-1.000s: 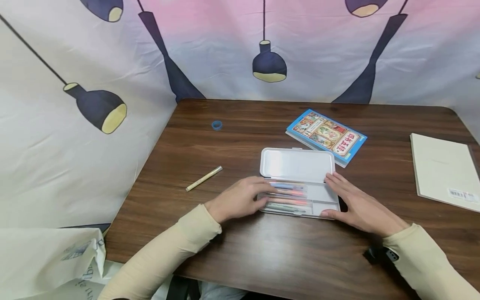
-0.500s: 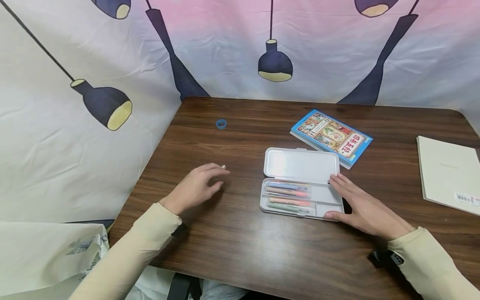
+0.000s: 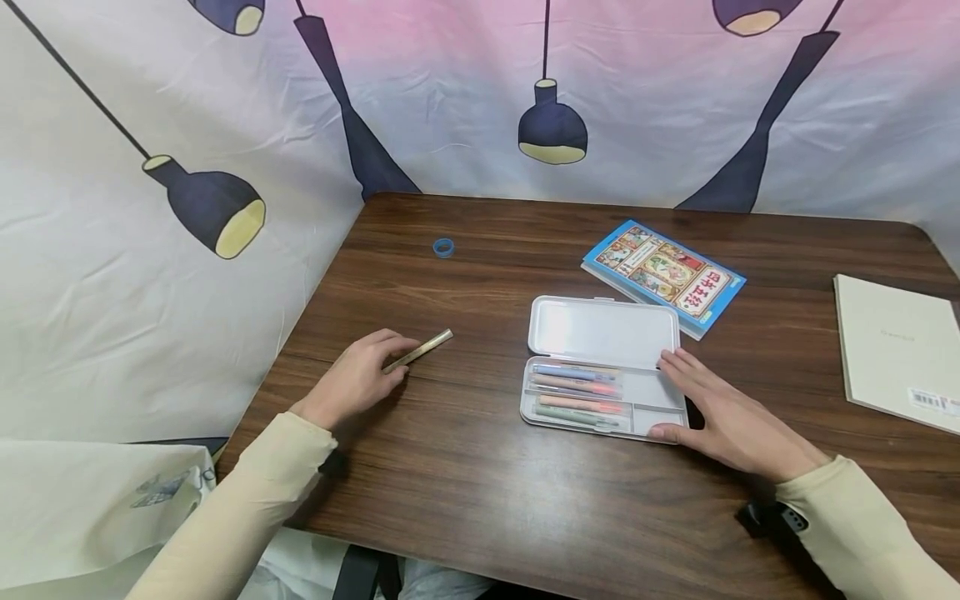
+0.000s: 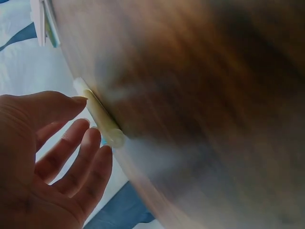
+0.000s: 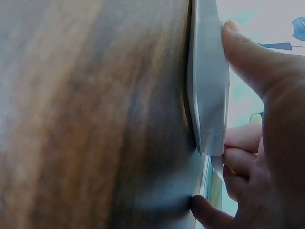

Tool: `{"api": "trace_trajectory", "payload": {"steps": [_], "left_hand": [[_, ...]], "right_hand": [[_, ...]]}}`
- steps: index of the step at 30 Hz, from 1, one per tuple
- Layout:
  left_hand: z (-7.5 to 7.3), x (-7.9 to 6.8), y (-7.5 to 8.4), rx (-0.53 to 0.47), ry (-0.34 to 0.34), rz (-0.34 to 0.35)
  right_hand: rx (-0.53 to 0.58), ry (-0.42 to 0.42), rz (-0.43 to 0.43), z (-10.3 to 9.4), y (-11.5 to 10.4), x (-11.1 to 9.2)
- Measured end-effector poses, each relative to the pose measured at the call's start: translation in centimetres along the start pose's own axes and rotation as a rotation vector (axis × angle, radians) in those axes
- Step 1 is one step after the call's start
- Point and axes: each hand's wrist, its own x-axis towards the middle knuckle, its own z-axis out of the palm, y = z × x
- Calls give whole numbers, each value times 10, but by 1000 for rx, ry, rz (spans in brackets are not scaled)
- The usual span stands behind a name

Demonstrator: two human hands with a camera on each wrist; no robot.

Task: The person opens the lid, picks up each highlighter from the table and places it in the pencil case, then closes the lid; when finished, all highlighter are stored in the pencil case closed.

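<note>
In the head view a slim pale yellow pen (image 3: pixel 429 342) lies slanted on the wooden table. My left hand (image 3: pixel 356 377) is at its lower end, thumb on one side and fingers on the other. The left wrist view has these fingers (image 4: pixel 97 164) loosely bent beside the pen (image 4: pixel 101 112), not closed round it. A white pencil case (image 3: pixel 603 327) lies with its lid back. Several pens (image 3: pixel 573 387) sit in its left part. My right hand (image 3: pixel 723 421) rests along the case's right side, thumb at the front corner, fingers by the lid's edge.
A blue illustrated book (image 3: pixel 663 275) lies behind the case, close to its lid. Off to the right is a cream notebook (image 3: pixel 896 346) with a barcode. A blue ring (image 3: pixel 443 247) sits at the back left. A printed cloth (image 3: pixel 450 108) hangs behind the table.
My left hand has left the case and gone left to the pen, then drawn back to its lower end. The pen stays in place. My right hand stays on the case.
</note>
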Motion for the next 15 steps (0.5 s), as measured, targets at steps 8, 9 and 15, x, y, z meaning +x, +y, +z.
{"api": "trace_trajectory", "payload": {"steps": [8,9,15], "left_hand": [[1,-4,-8,6,-15,-30],[1,-5,-8,6,-19,-31],[0,-6,-8,-5,-51,-51]], "right_hand": [[-1,-1,0,0,1,0],[-2,1,-3,0,1,0],[-5,13,-14,1,1,-1]]}}
